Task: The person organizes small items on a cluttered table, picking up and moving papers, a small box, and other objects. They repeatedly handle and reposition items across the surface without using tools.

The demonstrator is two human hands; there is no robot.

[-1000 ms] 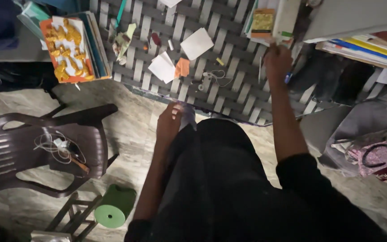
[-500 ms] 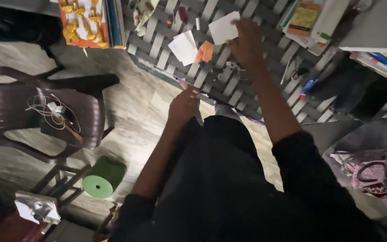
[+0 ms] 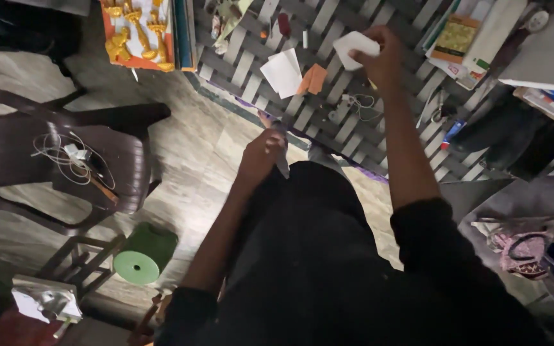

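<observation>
Pale marbled floor tiles [image 3: 200, 160] fill the left and middle of the view, dimly lit, and a grey-and-white woven mat [image 3: 347, 96] runs across the top, strewn with small things. On the left stands a dark brown plastic chair [image 3: 52, 166] with a tangle of white cable [image 3: 65, 157] on its seat. Along the mat's right edge lies a pile of books and papers [image 3: 482, 38], and at the top left an orange card of gold ornaments [image 3: 137, 32] rests on more books. Below the chair, a green roll [image 3: 142, 256] lies on its side against a small dark frame, near the person's dark-clothed legs, which take up the lower middle.

On the mat itself lie a white sheet of paper [image 3: 282, 70] and, just beside it, a small orange scrap [image 3: 313, 80], with a thin white cord [image 3: 354, 102] close by.

The right hand [image 3: 379, 57] reaches out over the mat with its fingers drawn together, pinching a small white piece of paper [image 3: 352, 48] by one edge; the paper sticks out to the left of the fingers, above the mat and above the orange scrap.

The left hand [image 3: 261, 154] is held close to the knee at the mat's near edge, curled into a loose fist around a slim grey object [image 3: 282, 163] whose end points downward; what that object is cannot be told.
</observation>
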